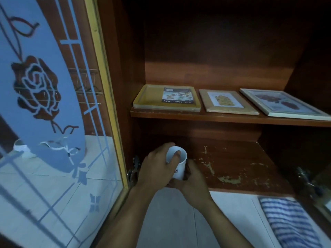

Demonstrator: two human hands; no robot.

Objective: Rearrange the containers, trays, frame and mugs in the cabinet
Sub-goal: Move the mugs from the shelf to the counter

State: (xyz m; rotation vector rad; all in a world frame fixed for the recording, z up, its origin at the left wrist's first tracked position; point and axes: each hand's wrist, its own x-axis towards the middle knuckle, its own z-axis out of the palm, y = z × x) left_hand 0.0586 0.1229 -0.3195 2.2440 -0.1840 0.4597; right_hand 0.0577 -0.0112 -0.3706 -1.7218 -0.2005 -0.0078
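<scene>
A white mug [180, 162] is held at the front left of the cabinet's lower shelf [241, 161]. My left hand [157, 167] grips it from the left, with one finger hooked over the rim into the mug. My right hand [192, 179] curls round its lower right side. On the upper shelf [223, 117] lie a yellow food tray [166, 98] with a printed label, a wooden picture frame [227, 102] and a white-edged picture frame [284, 102], side by side from left to right.
The glass cabinet door [53, 104] with a frosted rose pattern stands open on the left. A metal hinge [133, 171] sits by my left hand, another hinge [304, 178] at the right. A blue-striped cloth [290, 221] lies on the tiled floor [179, 221].
</scene>
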